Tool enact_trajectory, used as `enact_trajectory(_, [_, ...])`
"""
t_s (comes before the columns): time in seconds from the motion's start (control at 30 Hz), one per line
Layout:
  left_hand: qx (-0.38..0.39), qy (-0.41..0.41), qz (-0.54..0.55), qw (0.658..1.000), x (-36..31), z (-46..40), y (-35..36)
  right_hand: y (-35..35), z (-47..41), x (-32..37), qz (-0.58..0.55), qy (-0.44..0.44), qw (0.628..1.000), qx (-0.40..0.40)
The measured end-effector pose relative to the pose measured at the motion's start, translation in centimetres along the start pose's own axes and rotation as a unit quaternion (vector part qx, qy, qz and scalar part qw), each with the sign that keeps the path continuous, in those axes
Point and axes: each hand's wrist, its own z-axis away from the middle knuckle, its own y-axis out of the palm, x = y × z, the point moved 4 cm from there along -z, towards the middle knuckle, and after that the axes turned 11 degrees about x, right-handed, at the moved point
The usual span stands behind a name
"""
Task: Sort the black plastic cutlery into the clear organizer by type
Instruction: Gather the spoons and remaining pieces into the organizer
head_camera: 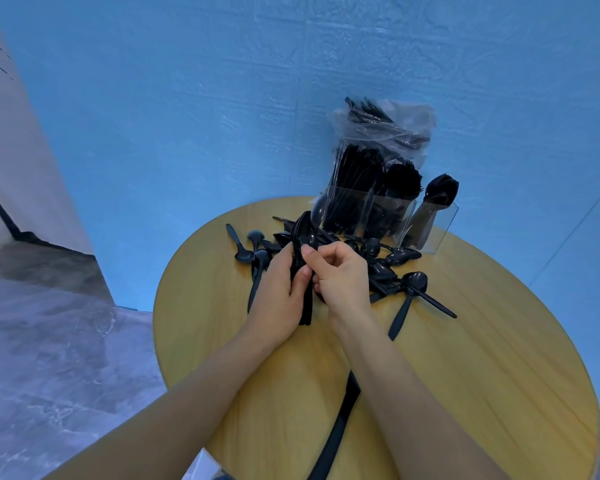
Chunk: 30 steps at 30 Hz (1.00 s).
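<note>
My left hand (278, 299) grips a stacked bundle of black plastic spoons (303, 237), bowls pointing away from me. My right hand (340, 275) pinches the same bundle from the right side, thumb on top. Loose black spoons (409, 287) lie scattered on the round wooden table (465, 358) around both hands. The clear organizer (388, 216) stands at the table's far edge; its left and middle compartments hold upright black cutlery, and its right compartment (433, 223) holds spoons.
A clear plastic bag (388, 129) with more black cutlery rests on top of the organizer against the blue wall. A dark strip (336, 431) lies across the table's near part. Grey tiled floor lies to the left.
</note>
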Motion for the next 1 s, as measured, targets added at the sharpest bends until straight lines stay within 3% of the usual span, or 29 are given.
enact_trajectory(0.27, [-0.025,-0.033,0.051,0.998,1.0,-0.3,-0.1,-1.2,0.0,1.0,0.076,-0.068,0.995,-0.019])
enact_trajectory(0.47, [-0.029,-0.052,0.138,0.989,1.0,-0.3,-0.3,-1.0,1.0,0.9,0.224,-0.105,0.967,0.06])
enact_trajectory(0.7, [-0.016,-0.026,0.13,0.991,0.6,-0.3,-0.2,-0.7,0.7,0.1,0.34,-0.147,0.927,0.054])
enact_trajectory(0.83, [-0.012,-0.011,0.102,0.995,0.5,-0.4,-0.1,-0.4,0.9,0.6,0.302,-0.148,0.94,0.054])
enact_trajectory(1.0, [-0.001,-0.016,0.09,0.996,0.6,-0.4,-0.2,-0.8,0.1,-0.1,0.123,-0.05,0.988,0.081])
